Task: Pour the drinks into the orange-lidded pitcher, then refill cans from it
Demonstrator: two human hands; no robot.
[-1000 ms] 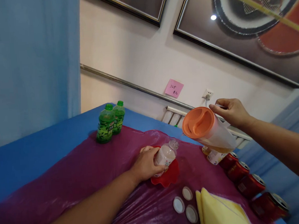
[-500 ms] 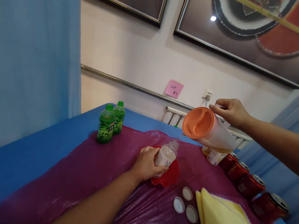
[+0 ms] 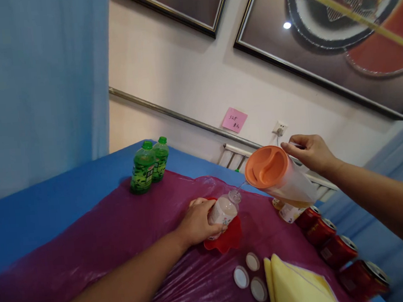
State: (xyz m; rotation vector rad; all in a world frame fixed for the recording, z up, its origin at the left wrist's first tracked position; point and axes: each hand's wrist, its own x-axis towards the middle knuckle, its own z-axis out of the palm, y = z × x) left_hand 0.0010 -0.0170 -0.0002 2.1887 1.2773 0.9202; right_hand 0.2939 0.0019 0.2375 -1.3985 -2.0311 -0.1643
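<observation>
Since a second earlier, a thin stream (image 3: 241, 185) had appeared, running from the tipped jug (image 3: 290, 181) toward the clear bottle (image 3: 224, 208) over the red dish (image 3: 228, 240). The person's left hand (image 3: 197, 221) was wrapped round the bottle, presumably steadying its neck below the spout, the right hand (image 3: 309, 153) clasped about the jug's handle, white caps (image 3: 241, 276) lying nearby

Blue table (image 3: 60, 196), largely under a wrinkled purple sheet (image 3: 133, 218). Landmark: scalloped red mat (image 3: 227, 240), lying on sheet. Two green bottles (image 3: 143, 170), upright, left of mat and beyond it. Three white caps (image 3: 259, 289), loose cluster, just nearside of mat. Folded yellow cloth (image 3: 300, 285), nearside and right of mat. Four red cans (image 3: 339, 250), row, well right of mat.
</observation>
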